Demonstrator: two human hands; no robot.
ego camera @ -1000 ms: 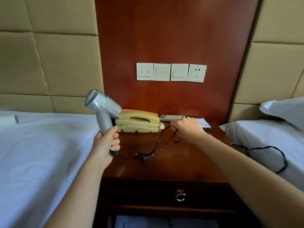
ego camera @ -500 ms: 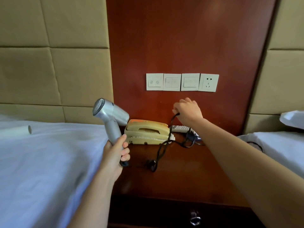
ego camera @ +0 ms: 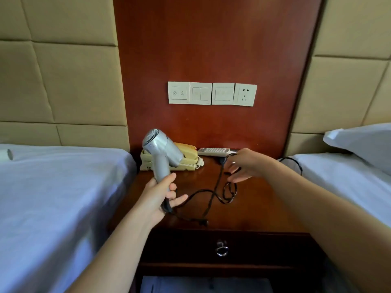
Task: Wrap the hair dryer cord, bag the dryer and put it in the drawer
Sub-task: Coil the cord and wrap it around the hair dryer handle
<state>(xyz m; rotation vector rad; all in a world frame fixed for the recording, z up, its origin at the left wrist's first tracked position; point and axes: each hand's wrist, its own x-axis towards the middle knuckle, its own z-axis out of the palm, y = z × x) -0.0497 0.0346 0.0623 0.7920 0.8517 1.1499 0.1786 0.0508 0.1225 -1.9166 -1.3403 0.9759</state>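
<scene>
My left hand [ego camera: 161, 194] grips the handle of a silver hair dryer [ego camera: 161, 152], held upright above the left part of the nightstand [ego camera: 264, 208], its grille facing up and left. The black cord [ego camera: 209, 197] runs from the handle's base, loops over the wood and rises into my right hand [ego camera: 243, 164], which pinches it with fingers partly spread. More cord trails onto the right bed [ego camera: 342, 180]. The drawer [ego camera: 190, 246] below is closed, with a metal ring pull [ego camera: 221, 248]. No bag is in view.
A yellow telephone [ego camera: 186, 157] and a white remote [ego camera: 213, 151] sit at the back of the nightstand. Switches and a socket [ego camera: 245, 95] are on the wood panel above. White beds flank both sides; a pillow [ego camera: 364, 142] lies on the right one.
My right hand has come down from near the wall to just above the nightstand, carrying the cord. The dryer has shifted right, in front of the telephone. More of the drawer front shows.
</scene>
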